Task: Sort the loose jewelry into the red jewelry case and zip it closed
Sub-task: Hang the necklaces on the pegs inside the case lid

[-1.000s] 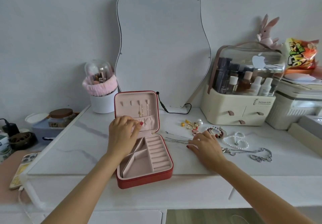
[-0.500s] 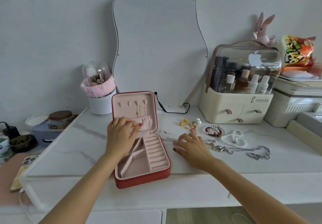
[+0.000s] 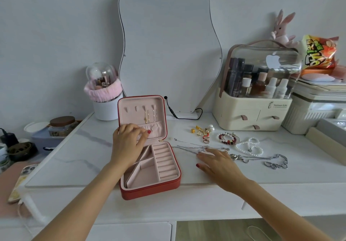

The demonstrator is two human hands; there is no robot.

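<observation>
With the red case (image 3: 149,147) lying unzipped on the counter (image 3: 74,156), the left hand (image 3: 129,143) steadies its lid, fingers loosely curled, while the right hand (image 3: 219,164), fingers spread flat, presses a silver chain (image 3: 187,148) it must likely pinch next.

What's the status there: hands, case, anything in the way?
Left hand at the open red case's lid pocket. Right hand flat on a thin silver chain. Rings, bracelet, pearls loose on the table. Nothing in the way.

One head-worn view, looking forward and down.
It sits close above both hands, the left hand (image 3: 129,143) and right hand (image 3: 218,163) low in frame.
</observation>
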